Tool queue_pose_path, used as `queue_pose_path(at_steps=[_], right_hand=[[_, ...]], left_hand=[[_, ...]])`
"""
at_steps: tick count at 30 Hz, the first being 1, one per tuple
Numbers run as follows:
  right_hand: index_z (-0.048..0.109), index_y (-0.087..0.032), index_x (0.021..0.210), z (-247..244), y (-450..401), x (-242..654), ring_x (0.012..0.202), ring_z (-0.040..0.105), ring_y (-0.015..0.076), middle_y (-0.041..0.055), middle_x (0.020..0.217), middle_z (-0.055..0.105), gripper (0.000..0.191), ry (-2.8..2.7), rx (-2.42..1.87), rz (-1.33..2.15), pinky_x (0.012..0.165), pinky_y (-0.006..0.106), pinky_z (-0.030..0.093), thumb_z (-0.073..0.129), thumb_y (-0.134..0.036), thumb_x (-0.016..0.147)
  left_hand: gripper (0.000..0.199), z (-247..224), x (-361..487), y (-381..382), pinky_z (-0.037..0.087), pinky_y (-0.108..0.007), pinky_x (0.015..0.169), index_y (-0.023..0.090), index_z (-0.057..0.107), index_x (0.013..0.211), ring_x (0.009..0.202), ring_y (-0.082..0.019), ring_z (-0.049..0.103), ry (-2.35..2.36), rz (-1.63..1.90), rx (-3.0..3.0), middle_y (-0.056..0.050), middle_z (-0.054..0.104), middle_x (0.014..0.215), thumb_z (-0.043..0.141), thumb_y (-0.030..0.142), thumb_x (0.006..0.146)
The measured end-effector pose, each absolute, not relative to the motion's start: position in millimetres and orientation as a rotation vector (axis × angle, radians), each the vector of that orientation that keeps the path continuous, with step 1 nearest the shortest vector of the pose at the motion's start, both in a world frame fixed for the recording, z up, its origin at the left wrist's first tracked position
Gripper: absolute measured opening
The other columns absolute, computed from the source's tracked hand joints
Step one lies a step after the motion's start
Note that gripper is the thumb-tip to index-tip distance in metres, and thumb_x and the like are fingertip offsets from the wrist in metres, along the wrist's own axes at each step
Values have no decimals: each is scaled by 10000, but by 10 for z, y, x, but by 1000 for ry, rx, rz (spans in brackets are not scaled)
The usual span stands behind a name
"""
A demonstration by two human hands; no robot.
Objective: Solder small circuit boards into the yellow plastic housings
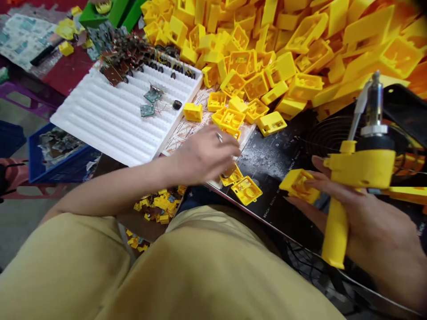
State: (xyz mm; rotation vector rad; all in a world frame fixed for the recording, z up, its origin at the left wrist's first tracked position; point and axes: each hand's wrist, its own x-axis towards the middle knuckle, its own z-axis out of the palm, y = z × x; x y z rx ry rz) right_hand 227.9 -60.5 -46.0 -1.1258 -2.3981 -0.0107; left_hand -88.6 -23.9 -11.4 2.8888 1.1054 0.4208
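So far, the right hand [363, 213] grips a yellow tool [358, 166] and yellow casing [298, 186]; the left hand [203, 153] curls above two casings [240, 186], its hold unclear; a huge heap [253, 49] remains.

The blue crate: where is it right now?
In the head view, the blue plastic crate sits at far left, beside the white ribbed tray and just beyond the person's left forearm.
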Motion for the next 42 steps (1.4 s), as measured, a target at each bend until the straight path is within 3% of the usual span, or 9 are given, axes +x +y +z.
queue_pose_path(at_steps=[2, 5, 7, 10, 15, 22, 29, 37, 42], right_hand=[[513, -222, 1241, -446, -482, 2136, 852, 707, 232, 89, 1085, 693, 423, -2396, -1034, -58, 678, 328, 574, 685, -356, 879], [510, -180, 1222, -495, -302, 1903, 871, 704, 215, 102, 1068, 685, 400, -2405, -962, -56, 681, 289, 572, 676, -326, 889], [519, -178, 1190, -550, -231, 1789, 840, 699, 196, 84, 1016, 687, 336, -2446, -914, -34, 671, 275, 570, 641, -326, 914], [519, -189, 1179, -603, -224, 1730, 815, 689, 197, 64, 947, 677, 308, -2464, -885, 54, 680, 299, 577, 597, -365, 939], [513, -185, 1199, -592, -311, 1740, 797, 691, 196, 57, 926, 675, 308, -2383, -953, 95, 641, 289, 569, 622, -258, 920], [506, -203, 1210, -570, -416, 1699, 779, 686, 184, 49, 929, 672, 328, -2335, -1021, 130, 650, 289, 571, 637, -252, 913], [505, -202, 1201, -620, -485, 1771, 815, 700, 191, 58, 950, 689, 333, -2317, -1026, 157, 664, 280, 574, 651, -269, 910], [508, -217, 1209, -644, -454, 1787, 844, 701, 196, 60, 988, 692, 332, -2309, -1035, 198, 681, 290, 581, 645, -270, 911], [503, -219, 1241, -676, -451, 1807, 900, 704, 212, 68, 1019, 694, 380, -2300, -1038, 237, 703, 304, 589, 661, -270, 899]], left_hand=[[310, -20, -1121, -28, 476, -364, 853, 174, 688, 1006, 907, -196, 661, 1327, 147, 2827, -63, 722, 953, 392, 260, 973], [269, -71, -1345, 188, 473, -391, 903, 178, 681, 1088, 1021, -235, 638, 1303, -233, 2778, -89, 692, 1103, 475, 218, 920], [255, -173, -1390, 217, 468, -417, 940, 153, 673, 1080, 1088, -263, 612, 1334, -318, 2779, -122, 656, 1188, 492, 229, 917], [209, -231, -1402, 172, 500, -385, 867, 133, 675, 909, 996, -247, 643, 1424, -352, 2727, -116, 689, 1043, 488, 227, 907], [63, 91, -1375, 215, 519, -272, 673, 158, 629, 819, 749, -151, 689, 1370, 94, 2268, 2, 698, 769, 585, 197, 796], [72, 175, -1129, 159, 575, -323, 833, 177, 566, 830, 943, -156, 707, 1187, 947, 2157, -53, 731, 1007, 578, 243, 854], [148, -243, -1256, -126, 546, -383, 917, 180, 703, 874, 1027, -212, 698, 847, 435, 2796, -73, 753, 1069, 564, 229, 890], [357, 39, -1197, 174, 497, -341, 828, 223, 686, 1139, 970, -211, 645, 1134, 177, 2829, -86, 706, 1057, 408, 177, 919], [286, 118, -1036, 225, 452, -365, 848, 275, 713, 1060, 884, -205, 611, 884, -172, 2892, -47, 680, 915, 517, 197, 867]])
